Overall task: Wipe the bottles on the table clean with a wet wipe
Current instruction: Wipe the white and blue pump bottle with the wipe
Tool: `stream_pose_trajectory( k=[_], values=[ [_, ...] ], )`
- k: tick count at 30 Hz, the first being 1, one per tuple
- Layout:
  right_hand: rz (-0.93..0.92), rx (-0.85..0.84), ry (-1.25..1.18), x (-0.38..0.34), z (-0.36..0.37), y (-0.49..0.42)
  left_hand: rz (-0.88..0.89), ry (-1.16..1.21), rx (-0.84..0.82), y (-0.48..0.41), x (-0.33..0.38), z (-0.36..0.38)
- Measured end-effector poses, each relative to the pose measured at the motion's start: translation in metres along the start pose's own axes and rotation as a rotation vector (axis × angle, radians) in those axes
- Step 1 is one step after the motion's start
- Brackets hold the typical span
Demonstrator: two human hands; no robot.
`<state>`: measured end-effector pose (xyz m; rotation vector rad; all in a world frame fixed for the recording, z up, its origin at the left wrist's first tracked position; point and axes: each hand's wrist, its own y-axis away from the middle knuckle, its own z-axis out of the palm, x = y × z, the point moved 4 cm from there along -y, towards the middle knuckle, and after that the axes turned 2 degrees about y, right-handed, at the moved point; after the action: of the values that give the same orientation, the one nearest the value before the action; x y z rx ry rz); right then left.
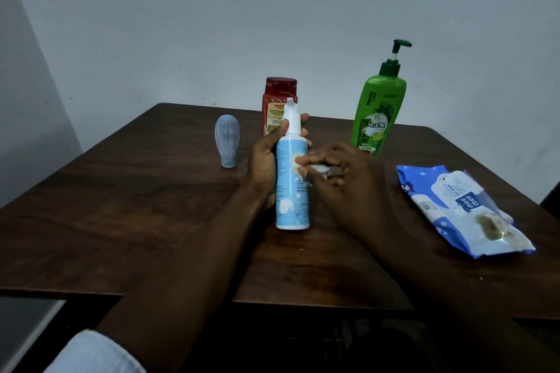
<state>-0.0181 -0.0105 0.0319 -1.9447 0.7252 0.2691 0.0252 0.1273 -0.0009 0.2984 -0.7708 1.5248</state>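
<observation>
A: Surface, room?
B: Dark wood-grain worktop (136, 215), plain pale wall (272, 9).
A: Hands?
B: Left hand (265, 160) grips smooth cylindrical blue-white bottle (292, 200), upright, near-centre worktop; right hand (342, 182) pinches wet wipe (316, 167) against its side.

Mid-frame over the table (121, 206), the spray bottle (292, 194) stands between the left hand (265, 160) and the right hand (345, 182), perhaps just off the tabletop; a wet wipe (316, 167) sits between it and the right hand; the capped bottle (277, 94) is directly behind; the pump bottle (375, 118) is behind, rightward; the small bottle (227, 139) is left; the wipes pack (454, 209) is far right.
</observation>
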Motion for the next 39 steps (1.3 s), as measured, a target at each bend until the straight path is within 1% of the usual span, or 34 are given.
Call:
stream_pose_trajectory(
  k=[4, 7, 12, 17, 21, 26, 28, 30, 32, 35, 39],
  values=[
    [-0.050, -0.047, 0.054, -0.006, 0.000, 0.021, 0.034, -0.053, 0.036, 0.000, 0.001, -0.001],
    [-0.077, -0.074, 0.073, -0.010, 0.000, 0.038, 0.037, -0.049, 0.039, 0.000, 0.001, -0.002],
    [-0.106, -0.148, 0.057, -0.011, 0.005, 0.071, 0.037, -0.075, 0.048, 0.001, 0.000, -0.003],
    [-0.085, -0.148, 0.020, -0.009, 0.006, 0.073, 0.042, -0.127, 0.079, 0.003, 0.001, -0.003],
    [-0.058, -0.108, 0.013, -0.012, 0.003, 0.062, 0.046, -0.111, 0.129, 0.003, 0.000, -0.002],
    [-0.037, 0.020, 0.048, -0.006, -0.005, 0.027, 0.022, -0.084, 0.130, 0.002, -0.002, -0.002],
    [-0.046, 0.070, 0.102, -0.005, -0.007, 0.012, -0.010, -0.012, 0.096, 0.002, -0.004, 0.000],
    [-0.031, 0.111, 0.098, -0.003, -0.009, -0.002, -0.046, 0.077, 0.077, 0.002, -0.006, 0.002],
    [-0.007, 0.116, 0.063, 0.000, -0.010, -0.015, -0.034, 0.096, 0.076, 0.001, -0.006, -0.002],
    [0.002, 0.117, 0.044, 0.003, -0.007, -0.022, -0.038, 0.055, 0.072, -0.002, -0.008, -0.010],
    [-0.023, 0.115, 0.035, 0.003, -0.006, -0.016, -0.064, 0.137, 0.041, -0.004, -0.011, -0.006]
  ],
)
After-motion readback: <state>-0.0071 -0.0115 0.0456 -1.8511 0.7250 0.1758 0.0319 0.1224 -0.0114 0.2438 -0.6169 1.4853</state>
